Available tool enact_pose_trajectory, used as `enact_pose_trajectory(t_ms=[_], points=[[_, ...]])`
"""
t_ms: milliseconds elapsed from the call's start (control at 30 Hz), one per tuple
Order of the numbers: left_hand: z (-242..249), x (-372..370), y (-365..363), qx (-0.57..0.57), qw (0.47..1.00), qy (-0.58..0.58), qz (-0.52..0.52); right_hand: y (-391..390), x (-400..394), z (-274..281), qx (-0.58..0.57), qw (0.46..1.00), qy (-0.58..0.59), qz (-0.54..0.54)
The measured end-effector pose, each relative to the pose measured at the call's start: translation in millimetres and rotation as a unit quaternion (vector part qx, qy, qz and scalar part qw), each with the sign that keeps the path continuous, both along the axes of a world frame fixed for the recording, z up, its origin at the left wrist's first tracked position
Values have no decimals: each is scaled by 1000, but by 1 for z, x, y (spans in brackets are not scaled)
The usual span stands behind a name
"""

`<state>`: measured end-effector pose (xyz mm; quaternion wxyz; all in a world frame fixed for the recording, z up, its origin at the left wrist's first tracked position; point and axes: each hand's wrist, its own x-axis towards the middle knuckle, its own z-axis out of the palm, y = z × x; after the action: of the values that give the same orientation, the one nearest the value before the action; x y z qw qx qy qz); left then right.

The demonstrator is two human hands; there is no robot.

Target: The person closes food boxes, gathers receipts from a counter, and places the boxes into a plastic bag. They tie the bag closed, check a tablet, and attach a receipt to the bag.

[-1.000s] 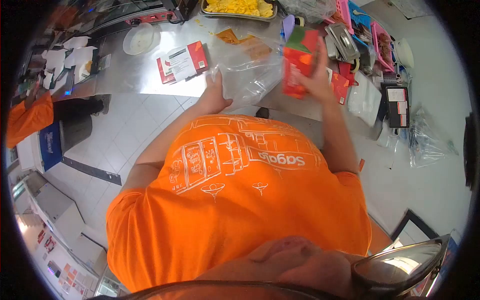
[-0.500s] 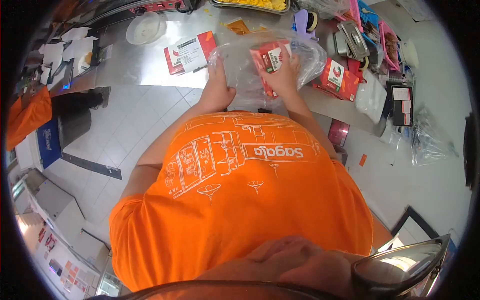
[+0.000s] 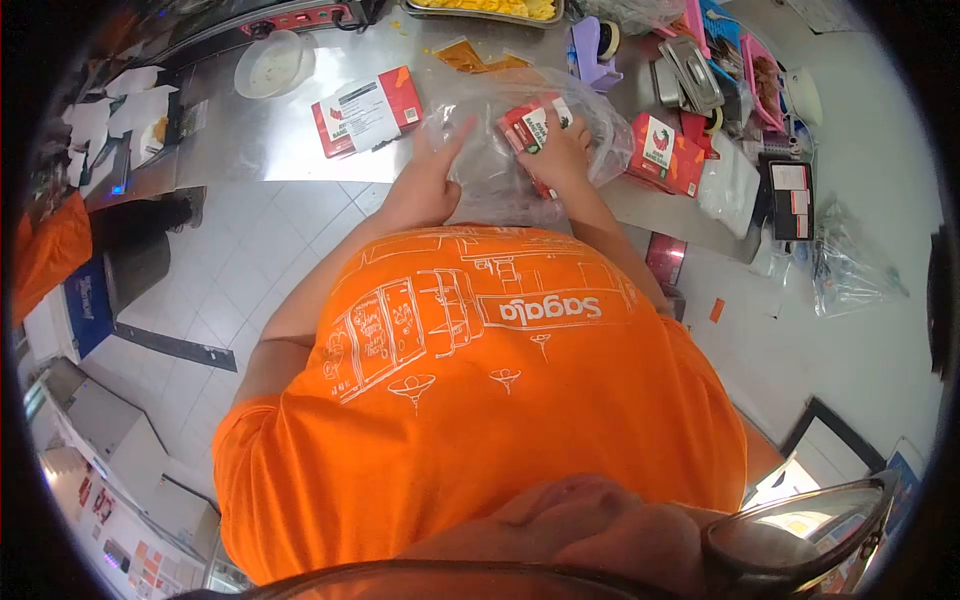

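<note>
- I take the clock from the red printed carton (image 3: 529,123), which lies over the steel worktop (image 3: 225,140) within the outline of the clear plastic bag (image 3: 478,178); how deep inside, I cannot tell
- The right hand (image 3: 562,158) is clamped on that carton, thumb and fingers bent over it
- The left hand (image 3: 425,187) is at 8 o'clock by the bag's edge, thumb and forefinger apart; whether the other fingers pinch film, I cannot tell
- The carton looks light and fairly stiff but crushable, best gripped across its opposite sides; the bag looks soft, slippery and clingy, best held by its rim
- Loose film around the carton gets in the way
- A second red carton (image 3: 667,157) sits near the bag at 3 o'clock, a labelled red carton (image 3: 400,97) at 9
- Beyond: lilac tape dispenser (image 3: 598,68) at 1, amber packets (image 3: 462,56) at 11, food tray (image 3: 480,17) at 12
</note>
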<state>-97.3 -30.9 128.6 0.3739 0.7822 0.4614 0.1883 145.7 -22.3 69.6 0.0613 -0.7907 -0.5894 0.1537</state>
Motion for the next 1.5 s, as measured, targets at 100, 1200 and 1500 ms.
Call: enact_pose_trajectory(t_ms=[100,1200,1500], points=[[-2,-2,-3,-101,995,4,-8,-7,10,-23,84,995,-28,55],[-17,1,-5,-29,994,-52,92,-15,28,-20,-53,998,25,-39],[-15,3,-9,-12,994,-38,99,32,-6,24,42,990,132,11]])
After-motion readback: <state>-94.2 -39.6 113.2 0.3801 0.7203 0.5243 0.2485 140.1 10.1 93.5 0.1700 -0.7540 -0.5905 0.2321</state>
